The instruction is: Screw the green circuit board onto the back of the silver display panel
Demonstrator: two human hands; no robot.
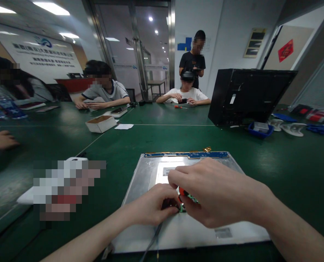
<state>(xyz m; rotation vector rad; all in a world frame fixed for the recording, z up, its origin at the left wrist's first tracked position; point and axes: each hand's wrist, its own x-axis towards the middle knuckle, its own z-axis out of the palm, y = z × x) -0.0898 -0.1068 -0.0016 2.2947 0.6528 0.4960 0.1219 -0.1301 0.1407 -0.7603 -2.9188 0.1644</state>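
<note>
At far left, another person's hand (2, 141) rests on the green bench (110, 145). Right of it lies a white object (25, 196), largely obscured by pixelation. Beyond, an open white box (101, 123) sits near a seated person in a grey shirt (106, 91).

The left hand (178, 206) reaches in from the near left over a metal panel (142, 225), its fingers curled and pointing right, thumb and fingertips close together beside a green circuit board (192, 198); whether they clamp anything cannot be told. A grey cable (153, 238) runs from below this hand over the panel's near edge.

The panel lies flat on the bench directly in front of the wearer. Its long axis runs left to right; its far edge, bearing a blue circuit strip (189, 155), points away from the wearer. The green circuit board is over the panel's middle, mostly hidden by the hands; its long axis cannot be told.

The right hand (179, 188) crosses from the near right, its fingers closed on a red piece (182, 191) next to the left fingertips. The red piece is mostly covered, so its direction cannot be read.

Farther right, a black monitor (246, 96) stands on the bench, with a blue tray (260, 132) just beside its base.
</note>
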